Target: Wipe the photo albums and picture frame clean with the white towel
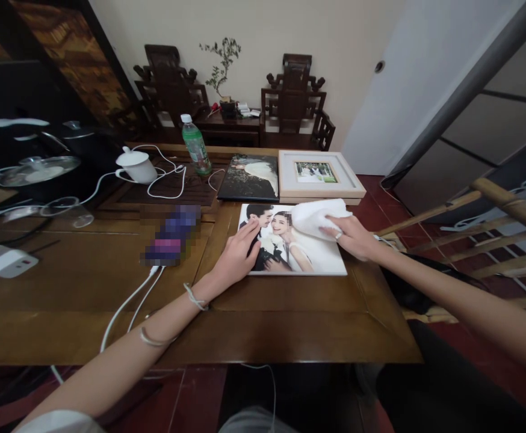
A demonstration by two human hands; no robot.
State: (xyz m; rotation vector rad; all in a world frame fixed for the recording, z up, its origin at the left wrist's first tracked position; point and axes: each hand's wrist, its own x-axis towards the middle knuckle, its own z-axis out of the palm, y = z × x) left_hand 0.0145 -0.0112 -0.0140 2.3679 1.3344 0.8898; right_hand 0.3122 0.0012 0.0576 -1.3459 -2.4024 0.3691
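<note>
A white-edged photo panel (310, 258) showing a couple lies flat on the brown wooden table (267, 325). My left hand (237, 255) rests on its left part, fingers stretched out flat, holding it down. My right hand (355, 236) presses a white cloth (317, 215) onto the panel's upper right corner, fingers curled over the cloth. Both arms reach in from the near edge of the table.
Behind the panel lie a dark photo panel (250, 177) and a framed picture (319, 175). A green bottle (195, 146), a white lidded cup (135, 164), white cables (127, 300) and a phone (171, 236) are to the left. A wooden rack (484, 228) stands right.
</note>
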